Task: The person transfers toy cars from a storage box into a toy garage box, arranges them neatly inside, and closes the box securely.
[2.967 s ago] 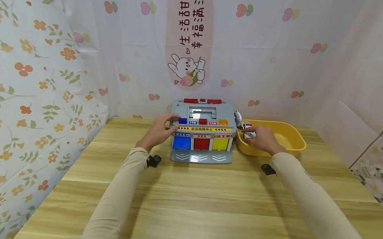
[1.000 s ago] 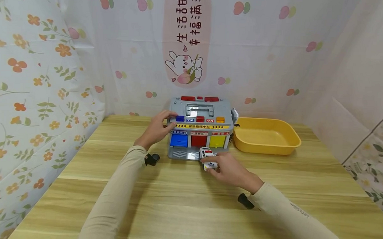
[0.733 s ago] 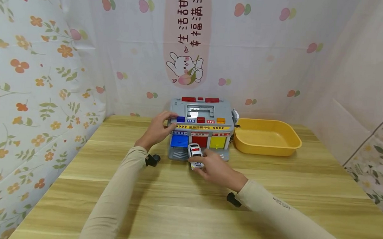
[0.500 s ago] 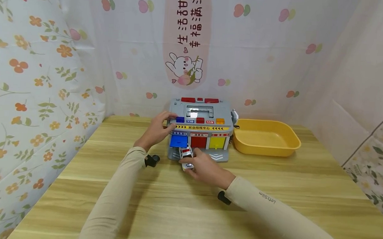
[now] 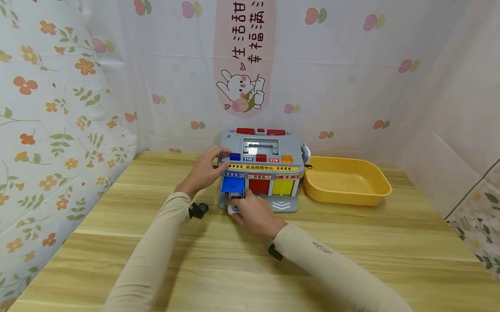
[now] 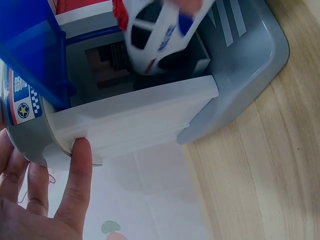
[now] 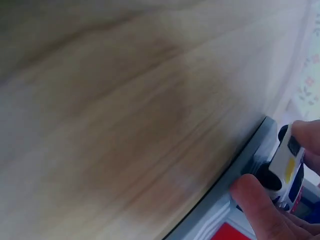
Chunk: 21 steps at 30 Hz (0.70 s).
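Note:
A grey toy garage [image 5: 234, 142] stands against the back curtain, with blue, red and yellow doors. Its blue door [image 5: 233, 185] is tilted up; the red and yellow ones hang down. My left hand [image 5: 203, 173] holds the garage's upper left corner, a digit pressing the white side wall [image 6: 135, 117] in the left wrist view. Between the fingers and thumb of my right hand [image 5: 257, 216] is a white toy car [image 6: 157, 37] with a red roof light. It sits at the blue bay's opening, its front part under the raised door, its rear on the ramp side.
A yellow plastic basin [image 5: 348, 196] stands on the wooden table [image 5: 229, 274] right of the garage. A small white part [image 5: 306, 151] sticks out from the garage's right side. Patterned curtains [image 5: 170, 70] hang behind and at both sides.
My right hand has carried the toy car from the basin leftward across the garage's front, then in under the blue door. My left hand has stayed on the garage's corner.

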Each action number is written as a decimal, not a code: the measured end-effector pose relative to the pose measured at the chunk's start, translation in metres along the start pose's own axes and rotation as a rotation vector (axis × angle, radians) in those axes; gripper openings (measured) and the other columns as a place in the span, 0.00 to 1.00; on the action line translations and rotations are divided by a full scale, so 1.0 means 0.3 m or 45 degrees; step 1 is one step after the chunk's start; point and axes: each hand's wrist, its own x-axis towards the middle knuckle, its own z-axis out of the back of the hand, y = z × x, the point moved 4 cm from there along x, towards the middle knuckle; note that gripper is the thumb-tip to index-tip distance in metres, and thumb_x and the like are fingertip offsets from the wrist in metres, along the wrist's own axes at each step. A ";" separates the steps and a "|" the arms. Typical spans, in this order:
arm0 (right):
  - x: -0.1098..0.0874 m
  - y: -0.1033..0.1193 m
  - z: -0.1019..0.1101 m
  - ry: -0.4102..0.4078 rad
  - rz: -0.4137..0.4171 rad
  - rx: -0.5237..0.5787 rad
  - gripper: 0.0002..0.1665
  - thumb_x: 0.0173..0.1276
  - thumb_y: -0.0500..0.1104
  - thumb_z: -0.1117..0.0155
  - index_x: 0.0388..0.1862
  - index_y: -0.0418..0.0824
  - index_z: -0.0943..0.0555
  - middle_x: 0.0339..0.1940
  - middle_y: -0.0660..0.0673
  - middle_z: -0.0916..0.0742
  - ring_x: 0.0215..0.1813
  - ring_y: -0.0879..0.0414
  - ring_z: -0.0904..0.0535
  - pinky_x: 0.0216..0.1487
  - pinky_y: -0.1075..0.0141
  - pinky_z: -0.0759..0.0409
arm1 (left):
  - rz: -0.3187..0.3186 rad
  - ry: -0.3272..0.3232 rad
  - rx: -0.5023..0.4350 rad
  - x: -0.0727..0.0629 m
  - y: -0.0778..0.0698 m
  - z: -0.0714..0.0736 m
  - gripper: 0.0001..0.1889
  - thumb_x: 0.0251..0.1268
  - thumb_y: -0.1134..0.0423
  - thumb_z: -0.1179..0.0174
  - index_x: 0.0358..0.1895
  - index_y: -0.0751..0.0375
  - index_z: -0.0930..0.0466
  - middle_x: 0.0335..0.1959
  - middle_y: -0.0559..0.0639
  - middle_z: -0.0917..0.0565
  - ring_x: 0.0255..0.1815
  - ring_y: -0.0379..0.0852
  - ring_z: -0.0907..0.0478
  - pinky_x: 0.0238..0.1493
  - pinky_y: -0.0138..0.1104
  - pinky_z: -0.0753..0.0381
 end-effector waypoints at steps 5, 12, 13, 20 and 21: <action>0.021 0.001 -0.013 -0.037 0.023 -0.008 0.25 0.70 0.42 0.33 0.66 0.48 0.20 0.69 0.36 0.23 0.60 0.42 0.19 0.56 0.51 0.15 | 0.001 -0.004 0.019 -0.001 0.000 -0.002 0.19 0.75 0.61 0.45 0.65 0.58 0.25 0.64 0.56 0.24 0.65 0.54 0.27 0.66 0.51 0.21; 0.049 -0.016 -0.019 -0.109 -0.020 -0.112 0.27 0.73 0.43 0.38 0.70 0.51 0.24 0.65 0.33 0.21 0.51 0.42 0.14 0.50 0.52 0.12 | 0.017 -0.002 0.016 0.000 0.007 -0.003 0.19 0.75 0.60 0.45 0.65 0.58 0.25 0.64 0.56 0.24 0.65 0.54 0.27 0.67 0.51 0.22; 0.052 -0.020 -0.018 -0.123 -0.031 -0.120 0.26 0.74 0.43 0.39 0.70 0.50 0.24 0.62 0.33 0.20 0.50 0.42 0.13 0.50 0.52 0.12 | 0.019 -0.002 0.017 0.001 0.007 -0.002 0.19 0.75 0.60 0.45 0.65 0.57 0.25 0.64 0.56 0.24 0.65 0.54 0.27 0.67 0.51 0.22; 0.059 -0.040 -0.010 -0.121 -0.006 -0.091 0.22 0.76 0.42 0.42 0.67 0.48 0.22 0.60 0.36 0.16 0.50 0.44 0.13 0.52 0.52 0.13 | 0.018 -0.005 0.013 0.005 0.006 -0.002 0.19 0.75 0.60 0.45 0.65 0.57 0.25 0.64 0.55 0.24 0.65 0.54 0.28 0.67 0.51 0.22; 0.060 -0.040 -0.011 -0.104 0.015 -0.083 0.21 0.76 0.41 0.43 0.66 0.49 0.21 0.62 0.37 0.16 0.52 0.44 0.14 0.53 0.53 0.13 | 0.016 -0.005 0.014 0.004 0.006 -0.002 0.18 0.75 0.60 0.45 0.64 0.56 0.25 0.64 0.55 0.24 0.65 0.54 0.28 0.67 0.51 0.22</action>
